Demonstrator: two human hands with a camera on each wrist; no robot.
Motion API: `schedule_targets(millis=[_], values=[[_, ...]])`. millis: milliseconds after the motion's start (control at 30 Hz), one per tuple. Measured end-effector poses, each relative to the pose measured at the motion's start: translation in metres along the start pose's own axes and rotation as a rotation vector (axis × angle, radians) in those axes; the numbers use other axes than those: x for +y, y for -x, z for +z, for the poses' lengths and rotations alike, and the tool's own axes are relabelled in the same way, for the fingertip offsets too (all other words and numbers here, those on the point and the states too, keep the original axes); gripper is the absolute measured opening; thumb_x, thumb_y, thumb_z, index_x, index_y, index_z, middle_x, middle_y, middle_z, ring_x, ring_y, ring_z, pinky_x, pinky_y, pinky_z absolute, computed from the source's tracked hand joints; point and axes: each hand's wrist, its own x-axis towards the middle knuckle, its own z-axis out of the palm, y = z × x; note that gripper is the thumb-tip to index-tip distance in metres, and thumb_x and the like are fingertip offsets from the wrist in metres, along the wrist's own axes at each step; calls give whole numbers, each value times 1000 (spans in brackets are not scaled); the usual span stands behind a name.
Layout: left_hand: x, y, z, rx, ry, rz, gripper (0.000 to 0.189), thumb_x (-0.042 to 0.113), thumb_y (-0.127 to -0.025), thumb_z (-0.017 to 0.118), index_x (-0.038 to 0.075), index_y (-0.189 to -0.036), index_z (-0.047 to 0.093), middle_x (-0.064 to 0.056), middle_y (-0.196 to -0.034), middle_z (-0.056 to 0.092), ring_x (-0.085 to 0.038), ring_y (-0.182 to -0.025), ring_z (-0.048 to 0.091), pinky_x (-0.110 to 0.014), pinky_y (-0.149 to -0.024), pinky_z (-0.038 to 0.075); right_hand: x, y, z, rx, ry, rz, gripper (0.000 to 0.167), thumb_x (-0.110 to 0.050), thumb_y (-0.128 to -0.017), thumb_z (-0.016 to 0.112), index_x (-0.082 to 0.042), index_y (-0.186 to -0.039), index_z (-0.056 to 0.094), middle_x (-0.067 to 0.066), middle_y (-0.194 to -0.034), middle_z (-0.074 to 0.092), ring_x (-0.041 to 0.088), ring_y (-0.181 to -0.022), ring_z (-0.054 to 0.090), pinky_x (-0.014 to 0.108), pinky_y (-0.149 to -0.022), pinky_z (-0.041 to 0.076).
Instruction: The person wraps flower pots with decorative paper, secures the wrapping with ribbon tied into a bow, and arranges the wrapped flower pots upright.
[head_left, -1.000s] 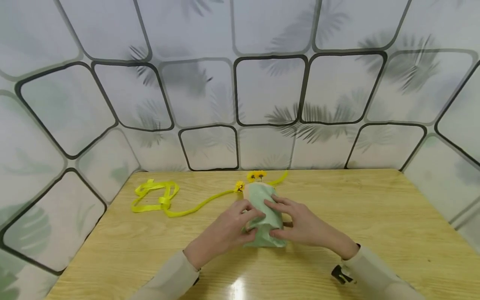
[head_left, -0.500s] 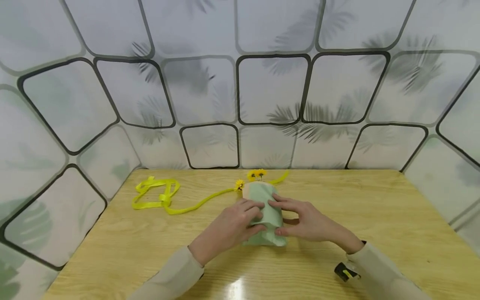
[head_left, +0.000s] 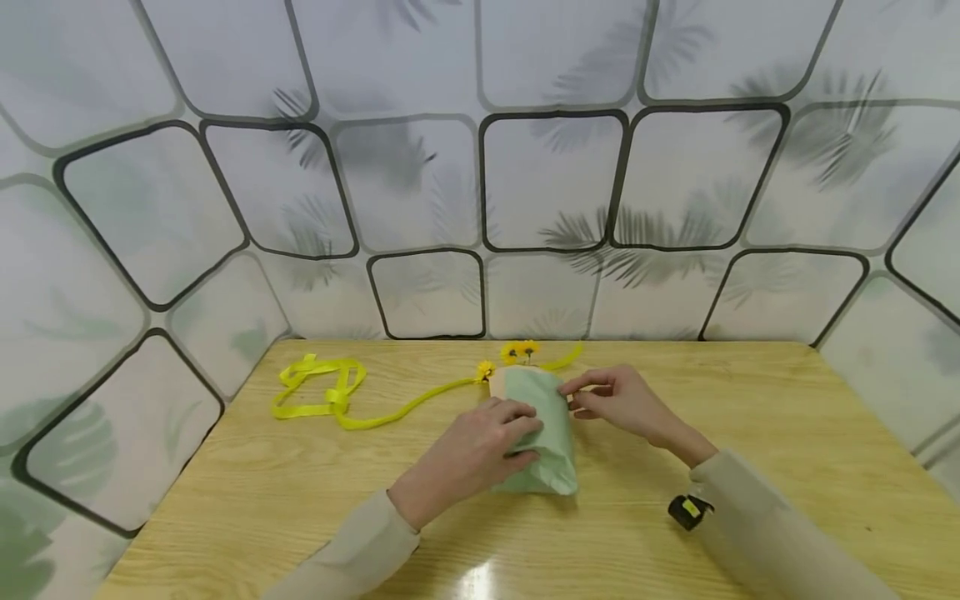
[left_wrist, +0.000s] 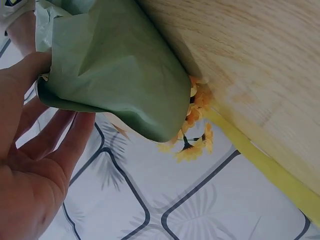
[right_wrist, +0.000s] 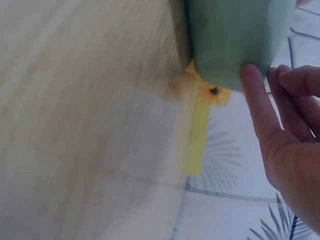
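A small bouquet (head_left: 553,437) in pale green wrapping paper lies on the table, its yellow flowers (head_left: 486,369) showing past the far end. My left hand (head_left: 480,446) grips the left side of the paper with curled fingers; in the left wrist view its thumb (left_wrist: 30,70) reaches behind a fold of the paper (left_wrist: 120,65). At the upper right edge of the wrapping is my right hand (head_left: 626,406). One of its fingers (right_wrist: 260,100) extends onto the paper in the right wrist view, while the others bunch close beside it. The stems are hidden inside the wrap.
Yellow ribbon (head_left: 416,405) runs from the flowers leftward to a loose looped heap (head_left: 318,410) on the wooden table (head_left: 750,467). Another end of ribbon (head_left: 564,358) reaches past the bouquet toward the back edge. A patterned wall (head_left: 540,292) stands behind the table.
My right hand has shifted from the lower right of the wrapping up to its far right edge, its thumb coming off the paper. The left hand keeps hold at nearly the same place.
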Motion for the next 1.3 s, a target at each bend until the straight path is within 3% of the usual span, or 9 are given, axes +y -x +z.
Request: schedule_targets(millis=[100, 267, 400, 567, 633, 733, 833, 1167, 1300], values=[[0, 0, 2, 10, 6, 5, 32, 33, -93, 77, 17, -120, 73, -2, -125, 70, -17, -108, 69, -28, -88, 59, 5, -15, -4, 84, 69, 0, 21, -9, -102, 60, 1, -113, 74, 24, -121, 70, 28, -97, 76, 43, -82, 63], [-2, 0, 2, 33, 25, 11, 26, 31, -92, 79, 19, -114, 73, 0, -122, 70, -14, -107, 68, -29, -91, 59, 17, -41, -15, 169, 397, -44, 22, -7, -99, 60, 0, -114, 75, 22, -114, 74, 25, -82, 76, 35, -61, 60], [-3, 0, 1, 37, 29, 15, 24, 30, -91, 80, 19, -111, 73, 0, -122, 69, -13, -107, 68, -32, -95, 58, 28, -64, -20, 132, 632, -106, 29, -2, -95, 61, 1, -121, 72, 25, -122, 71, 19, -71, 69, 28, -53, 49], [-3, 0, 0, 13, 20, 10, 23, 31, -92, 79, 19, -110, 72, -2, -131, 68, -15, -112, 68, -33, -96, 58, 37, -85, -21, 44, 780, -111, 34, 1, -91, 62, 3, -124, 71, 26, -116, 73, 11, -53, 34, 25, -51, 33], [-3, -1, 0, -1, 14, 9, 22, 32, -93, 78, 19, -109, 72, -3, -133, 68, -17, -112, 68, -30, -92, 58, 40, -90, -20, 38, 830, -118, 30, -1, -90, 64, 2, -119, 74, 22, -108, 76, 14, -55, 45, 28, -54, 43], [-2, -1, -1, -17, 17, 5, 21, 32, -93, 78, 18, -107, 70, -3, -131, 70, -17, -111, 69, -27, -88, 58, 41, -94, -19, 43, 861, -122, 19, -6, -91, 68, 2, -105, 79, 17, -96, 78, 24, -72, 66, 38, -67, 57], [-3, -1, -2, -22, 20, 4, 22, 33, -92, 78, 17, -106, 70, -3, -130, 71, -17, -111, 69, -28, -89, 58, 40, -94, -18, 69, 863, -115, 13, -8, -92, 69, 0, -91, 80, 14, -89, 77, 29, -80, 71, 46, -81, 60], [-1, -2, -1, -5, 5, 17, 21, 32, -93, 78, 18, -106, 70, -2, -128, 71, -18, -106, 69, -24, -82, 56, 37, -81, -40, 243, 788, -1, 21, -12, -95, 68, 1, -80, 76, 18, -82, 69, 29, -69, 62, 51, -75, 54], [-1, -2, -1, -7, 1, 18, 21, 32, -93, 78, 18, -106, 70, -2, -128, 72, -18, -104, 70, -23, -80, 56, 42, -70, -58, 262, 756, 41, 26, -12, -97, 65, 3, -79, 76, 11, -67, 68, 19, -52, 54, 41, -63, 51]])
